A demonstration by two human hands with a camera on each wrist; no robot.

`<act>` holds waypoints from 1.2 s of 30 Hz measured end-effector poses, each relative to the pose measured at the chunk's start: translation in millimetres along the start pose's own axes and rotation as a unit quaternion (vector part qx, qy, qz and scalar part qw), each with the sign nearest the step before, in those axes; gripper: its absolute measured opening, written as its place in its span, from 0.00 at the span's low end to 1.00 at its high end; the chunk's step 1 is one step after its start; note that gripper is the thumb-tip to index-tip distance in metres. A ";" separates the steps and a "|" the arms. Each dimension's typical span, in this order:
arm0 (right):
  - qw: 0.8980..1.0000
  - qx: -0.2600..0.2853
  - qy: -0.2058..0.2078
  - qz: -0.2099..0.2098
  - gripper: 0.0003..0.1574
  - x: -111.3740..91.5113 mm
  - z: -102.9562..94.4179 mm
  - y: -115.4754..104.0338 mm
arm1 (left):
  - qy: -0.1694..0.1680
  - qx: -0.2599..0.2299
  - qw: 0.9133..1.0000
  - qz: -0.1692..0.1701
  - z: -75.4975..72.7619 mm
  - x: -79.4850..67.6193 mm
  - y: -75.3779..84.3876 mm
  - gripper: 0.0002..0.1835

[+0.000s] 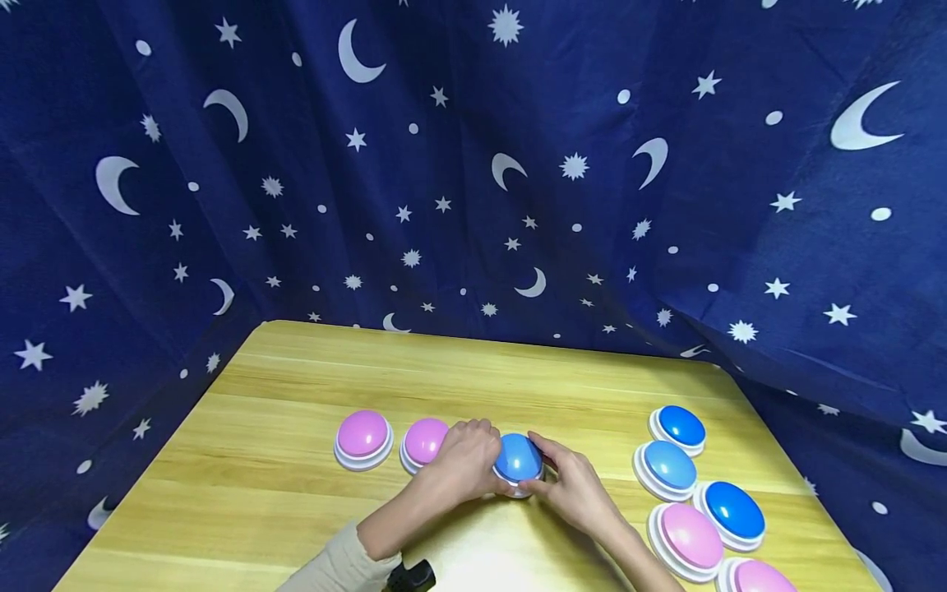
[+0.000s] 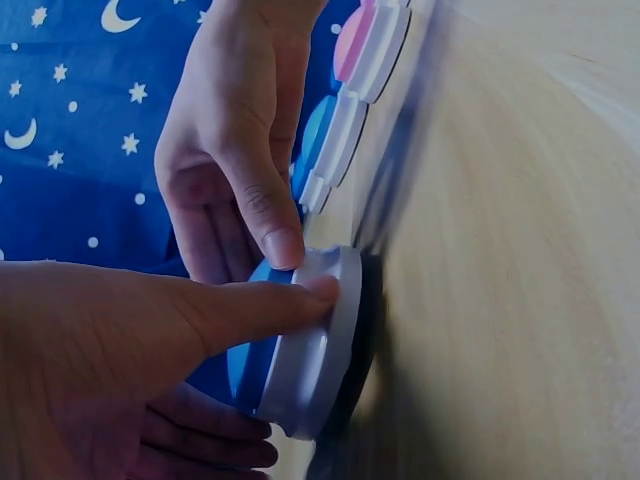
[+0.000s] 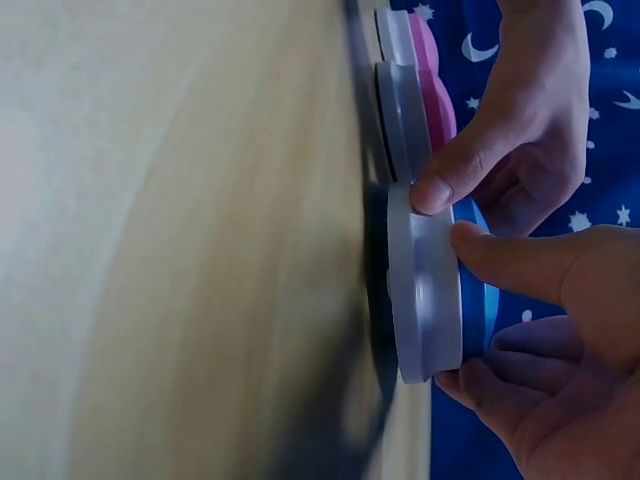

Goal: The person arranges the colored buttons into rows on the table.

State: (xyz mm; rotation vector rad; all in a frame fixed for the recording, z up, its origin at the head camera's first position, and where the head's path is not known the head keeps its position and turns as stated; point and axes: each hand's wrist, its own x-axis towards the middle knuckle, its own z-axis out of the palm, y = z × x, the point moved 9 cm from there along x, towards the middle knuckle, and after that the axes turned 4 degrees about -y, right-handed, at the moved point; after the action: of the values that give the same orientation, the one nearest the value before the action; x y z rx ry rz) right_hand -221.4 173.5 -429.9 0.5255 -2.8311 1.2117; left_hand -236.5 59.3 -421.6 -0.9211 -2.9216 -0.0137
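A light blue dome push button (image 1: pixel 519 457) with a white round base is held between both hands over the wooden table. From the left, my left hand (image 1: pixel 464 462) grips its side, the thumb on the white base (image 2: pixel 318 360). My right hand (image 1: pixel 579 487) grips the opposite side, thumb at the near edge and fingers round the far edge. In the right wrist view a dark shadow lies along the underside of the base (image 3: pixel 425 300). Just left of my left hand sits a pink push button (image 1: pixel 425 440), partly covered by that hand.
Another pink button (image 1: pixel 362 433) stands further left on the table (image 1: pixel 296 378). At the right side are several more: dark blue (image 1: pixel 682 425), light blue (image 1: pixel 669 464), dark blue (image 1: pixel 736 509) and pink (image 1: pixel 692 534). A blue star-and-moon curtain (image 1: pixel 459 164) hangs around the table's edges.
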 end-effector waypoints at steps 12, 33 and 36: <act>1.000 -0.026 0.007 -0.007 0.43 -2.3 4.4 -1.3 | -0.001 0.013 1.000 0.003 3.1 -1.0 0.1 0.35; 1.000 -0.017 0.005 -0.016 0.43 -7.1 1.8 1.1 | 0.007 -0.015 1.000 0.018 -7.8 6.0 5.3 0.37; 1.000 -0.016 0.018 -0.017 0.43 -9.9 -4.7 1.6 | 0.006 -0.014 0.999 0.030 -12.5 9.2 10.7 0.36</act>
State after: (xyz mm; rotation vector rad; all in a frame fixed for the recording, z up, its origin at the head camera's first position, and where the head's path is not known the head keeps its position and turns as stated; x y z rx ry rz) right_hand -213.1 180.8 -429.2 0.5409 -2.7956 1.1555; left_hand -237.1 72.9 -408.6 -1.0097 -2.8877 -0.0572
